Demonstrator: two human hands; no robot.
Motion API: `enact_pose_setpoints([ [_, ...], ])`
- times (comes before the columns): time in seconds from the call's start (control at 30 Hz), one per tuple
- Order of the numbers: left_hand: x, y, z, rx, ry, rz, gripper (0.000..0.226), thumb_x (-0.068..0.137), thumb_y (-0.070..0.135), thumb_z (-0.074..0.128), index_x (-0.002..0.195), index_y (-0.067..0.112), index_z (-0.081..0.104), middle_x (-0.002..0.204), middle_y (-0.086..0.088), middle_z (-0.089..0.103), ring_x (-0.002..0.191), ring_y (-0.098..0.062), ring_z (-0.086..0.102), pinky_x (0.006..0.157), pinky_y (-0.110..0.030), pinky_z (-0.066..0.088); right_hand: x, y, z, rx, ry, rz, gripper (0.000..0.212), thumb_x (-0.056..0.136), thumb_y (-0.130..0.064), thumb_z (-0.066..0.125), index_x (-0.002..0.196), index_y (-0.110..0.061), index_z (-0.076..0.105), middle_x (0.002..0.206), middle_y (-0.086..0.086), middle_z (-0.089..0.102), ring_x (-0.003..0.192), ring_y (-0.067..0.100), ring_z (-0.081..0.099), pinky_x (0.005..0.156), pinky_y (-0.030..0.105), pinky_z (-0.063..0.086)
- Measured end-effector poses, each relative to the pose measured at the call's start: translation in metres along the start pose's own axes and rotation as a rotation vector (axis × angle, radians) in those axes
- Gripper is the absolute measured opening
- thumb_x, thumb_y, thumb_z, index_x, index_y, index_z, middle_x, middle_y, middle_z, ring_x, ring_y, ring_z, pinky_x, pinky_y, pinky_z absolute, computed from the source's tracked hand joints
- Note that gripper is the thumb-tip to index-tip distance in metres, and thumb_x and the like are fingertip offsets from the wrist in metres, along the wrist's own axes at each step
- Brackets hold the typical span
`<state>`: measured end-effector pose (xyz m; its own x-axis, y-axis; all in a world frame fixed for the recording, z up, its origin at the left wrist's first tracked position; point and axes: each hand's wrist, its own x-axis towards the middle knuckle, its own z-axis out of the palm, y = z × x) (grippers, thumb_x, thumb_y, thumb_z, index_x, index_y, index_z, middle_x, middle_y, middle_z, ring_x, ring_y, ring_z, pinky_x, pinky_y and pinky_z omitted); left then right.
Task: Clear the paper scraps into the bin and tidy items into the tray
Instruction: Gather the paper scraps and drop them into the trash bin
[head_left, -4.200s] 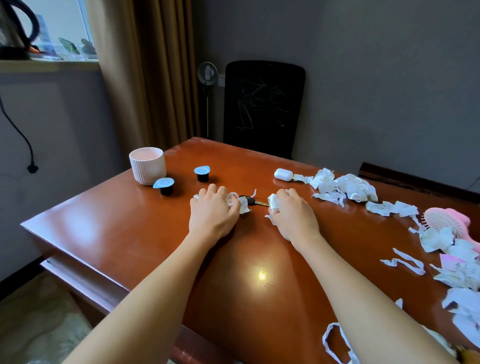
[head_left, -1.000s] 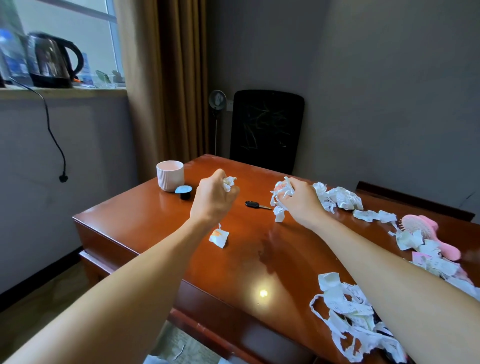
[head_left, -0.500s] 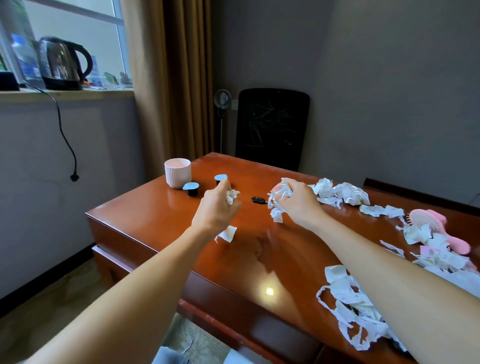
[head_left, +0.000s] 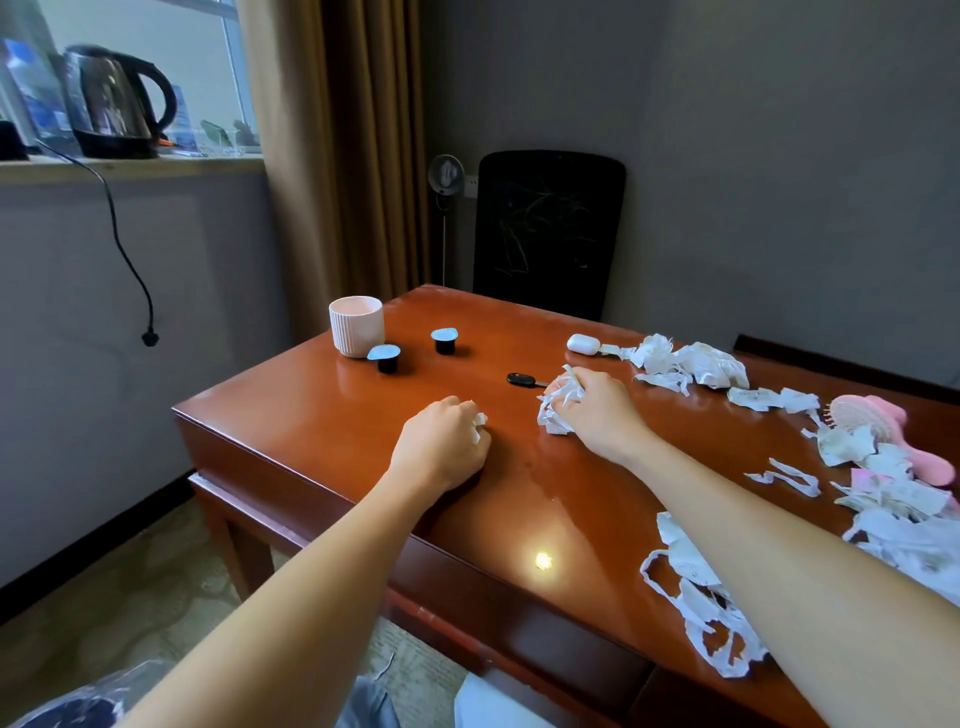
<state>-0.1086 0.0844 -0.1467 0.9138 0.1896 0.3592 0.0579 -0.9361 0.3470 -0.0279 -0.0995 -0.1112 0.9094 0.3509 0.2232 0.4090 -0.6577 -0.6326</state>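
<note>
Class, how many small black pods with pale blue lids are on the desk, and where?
2. One pod stands just in front of the ribbed cup; the other pod stands further right, apart from the cup. More could be hidden under paper.

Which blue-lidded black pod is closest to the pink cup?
The left blue-lidded black pod, right beside the ribbed pale-pink cup; the other pod stands apart to its right.
</note>
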Motion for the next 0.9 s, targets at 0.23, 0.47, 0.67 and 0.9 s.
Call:
enact_pose_setpoints([
  [0.23,-0.0057,0.0006,0.0015,0.056,0.063,0.029,0.025,0.094,0.041,0.053,0.094,0.017,0.059,0.086,0.002,0.052,0.073,-0.014,0.048,0.060,-0.026,0.036,-0.0001,0.0061,0.0041,-0.015,0.009,-0.010,0.013,0.095,-0.016,0.057,0.106,-0.012,0.064,0.099,0.002,0.066,0.090,0.018,0.060,0.065,0.020,0.043],
  [0.47,-0.0060,0.0023,-0.0003,0.068,0.068,-0.007,0.025,0.092,0.041,0.056,0.089,0.016,0.059,0.086,0.000,0.055,0.074,-0.018,0.054,0.059,-0.027,0.041,-0.0021,0.0073,0.0046,-0.026,0.004,-0.013,0.011,0.096,-0.015,0.056,0.102,-0.010,0.064,0.097,0.004,0.066,0.089,0.019,0.061,0.065,0.023,0.045],
  [0.67,-0.0056,0.0018,0.0006,0.048,0.072,-0.043,0.025,0.092,0.033,0.057,0.106,0.013,0.063,0.098,-0.003,0.059,0.077,-0.018,0.052,0.064,-0.028,0.039,-0.0018,0.0089,0.0034,-0.020,0.012,-0.019,0.009,0.095,-0.016,0.057,0.095,-0.010,0.063,0.093,0.003,0.066,0.086,0.019,0.061,0.063,0.023,0.046],
  [0.9,-0.0046,0.0050,-0.0007,0.079,0.071,-0.067,0.028,0.096,0.033,0.050,0.095,0.011,0.066,0.094,-0.004,0.063,0.075,-0.023,0.056,0.064,-0.030,0.038,-0.0021,0.0094,-0.0006,0.002,0.029,-0.001,0.011,0.094,-0.011,0.056,0.100,-0.009,0.065,0.095,0.004,0.068,0.090,0.022,0.063,0.077,0.033,0.052],
])
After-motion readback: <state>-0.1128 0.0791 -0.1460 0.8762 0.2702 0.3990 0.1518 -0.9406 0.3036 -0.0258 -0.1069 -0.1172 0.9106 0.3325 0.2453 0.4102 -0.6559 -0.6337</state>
